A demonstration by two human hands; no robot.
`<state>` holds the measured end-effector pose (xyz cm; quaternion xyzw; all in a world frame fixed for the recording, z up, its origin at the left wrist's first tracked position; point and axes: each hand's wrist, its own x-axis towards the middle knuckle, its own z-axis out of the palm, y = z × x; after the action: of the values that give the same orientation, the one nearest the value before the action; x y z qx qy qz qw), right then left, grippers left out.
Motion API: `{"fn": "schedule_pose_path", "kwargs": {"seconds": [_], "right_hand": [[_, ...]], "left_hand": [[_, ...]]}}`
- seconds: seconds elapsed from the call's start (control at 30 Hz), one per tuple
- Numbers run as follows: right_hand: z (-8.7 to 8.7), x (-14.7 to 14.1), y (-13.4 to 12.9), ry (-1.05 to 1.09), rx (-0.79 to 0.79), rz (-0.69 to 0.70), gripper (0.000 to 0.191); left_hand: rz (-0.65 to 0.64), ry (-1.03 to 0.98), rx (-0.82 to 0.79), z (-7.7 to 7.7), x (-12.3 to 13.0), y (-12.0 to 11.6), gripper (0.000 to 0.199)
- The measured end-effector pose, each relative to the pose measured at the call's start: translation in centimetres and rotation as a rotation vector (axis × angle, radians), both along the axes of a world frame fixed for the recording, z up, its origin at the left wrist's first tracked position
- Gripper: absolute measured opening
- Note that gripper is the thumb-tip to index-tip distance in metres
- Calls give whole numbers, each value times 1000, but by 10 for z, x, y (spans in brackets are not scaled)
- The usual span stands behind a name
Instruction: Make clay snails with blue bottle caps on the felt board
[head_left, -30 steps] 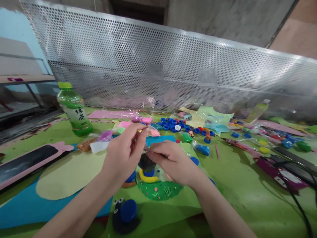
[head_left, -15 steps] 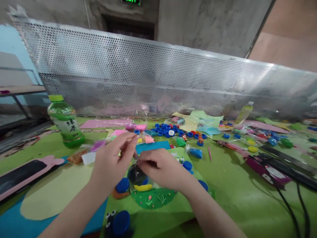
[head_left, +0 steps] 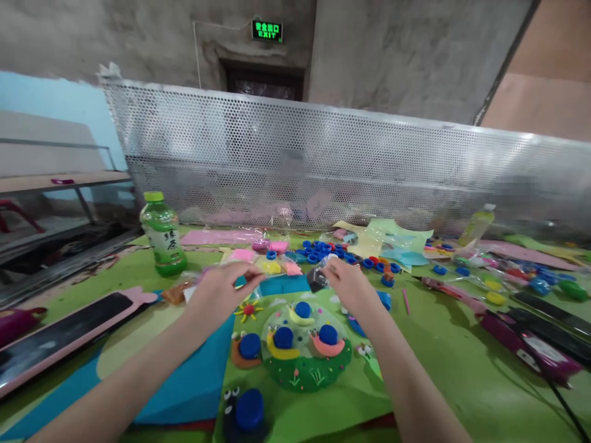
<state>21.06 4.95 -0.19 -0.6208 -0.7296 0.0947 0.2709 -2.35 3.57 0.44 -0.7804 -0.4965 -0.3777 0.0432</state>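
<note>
My left hand (head_left: 231,284) is raised over the upper left of a green craft sheet (head_left: 341,415), thumb and forefinger pinched; what is between them is too small to tell. A small clear packet of black clay (head_left: 316,279) hangs from the fingers of my right hand (head_left: 347,280), above the sheet's top edge. On the sheet lie several clay snails with blue bottle-cap shells, among them a yellow snail (head_left: 282,343), a pink snail (head_left: 329,339) and a black snail (head_left: 244,413) at the lower left. A red and yellow clay sun (head_left: 248,309) sits below my left hand.
A green tea bottle (head_left: 164,237) stands at the back left. Several blue caps (head_left: 318,251) lie behind the sheet. On the right are a glue gun (head_left: 455,295), a purple box (head_left: 526,344) and cables. A pink-edged dark tablet (head_left: 69,335) lies left. A perforated metal panel (head_left: 258,147) rises behind.
My hands have moved apart and away from the middle of the sheet, the right one carrying the black packet up and to the right. The snails beneath now show. The view has shifted.
</note>
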Motion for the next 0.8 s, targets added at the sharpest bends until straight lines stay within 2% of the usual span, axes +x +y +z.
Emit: {"fn": "schedule_pose_path", "kwargs": {"seconds": [0.13, 0.23, 0.33, 0.43, 0.53, 0.63, 0.7, 0.8], "right_hand": [[-11, 7, 20, 32, -74, -76, 16], [-14, 9, 22, 49, -141, -57, 35], [-9, 2, 8, 67, -154, 20, 35], [-1, -15, -12, 126, -207, 210, 22], [0, -31, -25, 214, -242, 397, 23], [-5, -39, -30, 254, -230, 431, 21], [-9, -41, -30, 268, -228, 450, 20], [-12, -43, -30, 249, -231, 485, 17]], "left_hand": [[-36, 73, -87, -16, -6, 1, 30], [-42, 91, -127, -20, -9, -2, 35], [-58, 82, -172, -21, -11, -8, 27], [-120, 114, -158, -24, -10, -11, 17], [-272, 257, 28, -30, -9, -12, 15], [-397, 437, 347, -34, -8, -13, 21], [-399, 498, 504, -32, -6, -15, 34], [-365, 501, 583, -24, -1, -19, 47]]}}
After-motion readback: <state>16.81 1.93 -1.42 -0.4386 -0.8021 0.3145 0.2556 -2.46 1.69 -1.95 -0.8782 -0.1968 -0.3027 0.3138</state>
